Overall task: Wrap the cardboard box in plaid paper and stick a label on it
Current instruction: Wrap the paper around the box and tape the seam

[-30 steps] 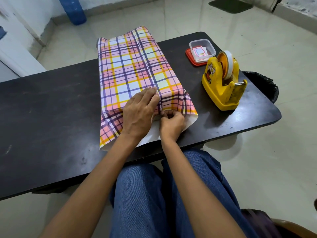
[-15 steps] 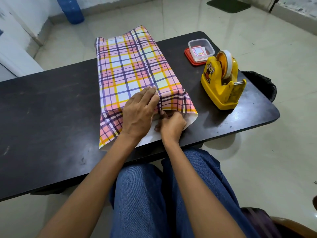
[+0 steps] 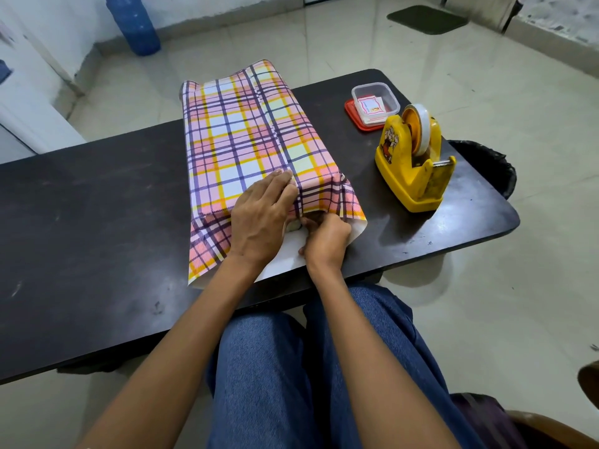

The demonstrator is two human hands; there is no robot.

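Observation:
The box lies lengthwise on the dark table (image 3: pixel 97 222), covered by pink, yellow and purple plaid paper (image 3: pixel 246 131); no cardboard shows. The paper's near end hangs loose, its white underside spread on the table. My left hand (image 3: pixel 262 218) rests flat on the box's near top edge, fingers straight, holding the paper down. My right hand (image 3: pixel 325 241) has its fingers curled against the near end, tucked under the paper flap; what they hold is hidden. Labels lie in a small clear tub (image 3: pixel 376 100) on a red lid at the back right.
A yellow tape dispenser (image 3: pixel 410 160) with a white roll stands right of the box. A black bin (image 3: pixel 489 163) sits beyond the table's right edge. A blue jug (image 3: pixel 134 22) stands on the floor. My knees are under the near edge.
My right hand has shifted a little lower and pushed further in at the paper's near end. My left hand stays pressed on the box.

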